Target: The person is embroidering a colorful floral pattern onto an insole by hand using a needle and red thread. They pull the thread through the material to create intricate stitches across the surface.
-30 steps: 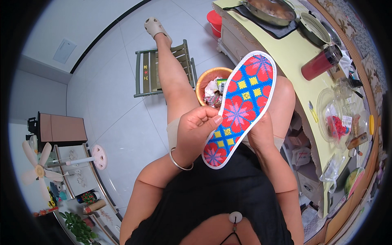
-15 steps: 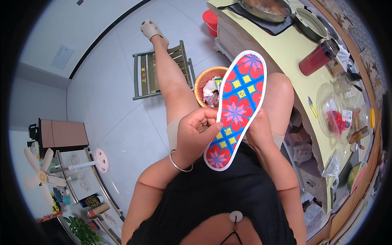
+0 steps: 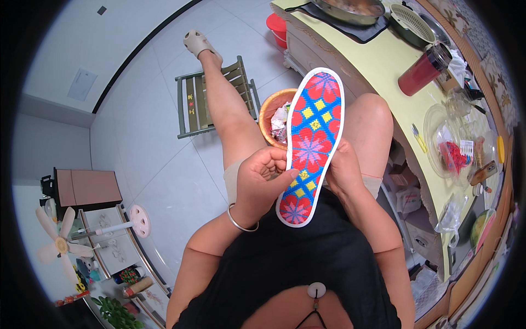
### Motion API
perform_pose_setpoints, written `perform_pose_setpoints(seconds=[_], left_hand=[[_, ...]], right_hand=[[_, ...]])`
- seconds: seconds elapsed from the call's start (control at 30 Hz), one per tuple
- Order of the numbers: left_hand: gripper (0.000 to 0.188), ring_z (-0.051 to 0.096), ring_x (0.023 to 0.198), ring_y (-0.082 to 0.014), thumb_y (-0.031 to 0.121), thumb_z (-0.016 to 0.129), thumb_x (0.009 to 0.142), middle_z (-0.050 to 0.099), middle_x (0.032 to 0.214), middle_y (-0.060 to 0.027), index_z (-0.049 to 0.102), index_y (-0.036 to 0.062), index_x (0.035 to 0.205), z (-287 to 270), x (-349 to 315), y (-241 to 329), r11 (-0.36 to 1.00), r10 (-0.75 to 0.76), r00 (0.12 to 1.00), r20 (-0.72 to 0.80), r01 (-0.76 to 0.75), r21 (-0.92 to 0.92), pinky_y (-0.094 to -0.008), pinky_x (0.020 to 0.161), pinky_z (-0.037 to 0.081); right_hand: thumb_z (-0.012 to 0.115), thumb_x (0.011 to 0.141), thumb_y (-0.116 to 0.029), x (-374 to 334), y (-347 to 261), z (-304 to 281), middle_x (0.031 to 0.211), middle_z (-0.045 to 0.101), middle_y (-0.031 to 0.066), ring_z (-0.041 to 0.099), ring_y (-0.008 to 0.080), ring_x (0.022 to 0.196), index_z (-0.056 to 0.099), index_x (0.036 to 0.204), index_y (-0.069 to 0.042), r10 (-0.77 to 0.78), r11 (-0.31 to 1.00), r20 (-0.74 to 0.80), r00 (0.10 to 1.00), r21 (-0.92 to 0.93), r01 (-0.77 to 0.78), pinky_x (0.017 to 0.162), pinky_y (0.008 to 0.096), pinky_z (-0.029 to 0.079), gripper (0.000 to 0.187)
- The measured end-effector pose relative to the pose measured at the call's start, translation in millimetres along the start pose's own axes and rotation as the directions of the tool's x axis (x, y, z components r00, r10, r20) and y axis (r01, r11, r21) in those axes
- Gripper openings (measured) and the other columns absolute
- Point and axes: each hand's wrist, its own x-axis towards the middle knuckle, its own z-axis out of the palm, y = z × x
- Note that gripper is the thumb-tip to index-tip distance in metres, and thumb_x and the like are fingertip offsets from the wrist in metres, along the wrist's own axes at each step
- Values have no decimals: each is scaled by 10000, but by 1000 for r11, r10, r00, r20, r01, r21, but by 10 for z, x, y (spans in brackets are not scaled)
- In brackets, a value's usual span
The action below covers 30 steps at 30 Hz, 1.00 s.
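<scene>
An embroidered shoe insole [image 3: 311,148] with a white rim is held up in front of me. Its face carries red, blue, yellow and purple cross-stitched flowers and diamonds. My left hand [image 3: 268,174] pinches its left edge, the thumb lying on the pattern near the lower part and the other fingers curled. From the right side, my right hand [image 3: 346,167] grips the opposite edge, with most of its fingers hidden behind the insole. The toe end points away from me and slightly right.
A round bin [image 3: 268,120] with crumpled wrappers stands between my legs. My left leg rests across a folding stool [image 3: 192,104]. On the right, a long pale-yellow table [image 3: 378,66] bears a red thermos [image 3: 419,74], a pan [image 3: 356,8], a basket [image 3: 412,24] and a plastic tray with red thread [image 3: 453,156].
The insole has shifted slightly left and turned more upright. Both hands keep their hold on it. My view has moved a little.
</scene>
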Motion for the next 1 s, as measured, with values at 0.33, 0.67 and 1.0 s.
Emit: perform_pose_setpoints(seconds=[0.33,0.67,1.0], left_hand=[[182,624,798,-124,-80,573,812,640,898,-128,513,-70,983,-46,-8,-122,999,-17,999,-45,16,-38,-227,719,510],[188,616,809,-130,-74,569,822,633,904,-129,504,-72,999,-103,-1,-215,997,-5,997,-75,-1,-82,-238,727,513],[149,612,750,-105,-33,582,835,648,871,-108,557,-72,977,-46,-22,-173,999,20,995,-102,-15,49,-216,690,500]], right_hand=[[437,892,-57,-31,-107,-36,626,427,-21,343,25,480,501,886,-13,70,993,-23,997,98,-67,420,162,278,78],[498,901,-96,-170,-53,-1,656,445,-16,355,29,508,511,899,-11,117,976,20,993,184,-119,451,160,294,87],[583,859,-77,-249,-64,-3,626,493,-20,355,26,489,530,825,-33,99,970,30,995,219,-103,448,177,262,77]])
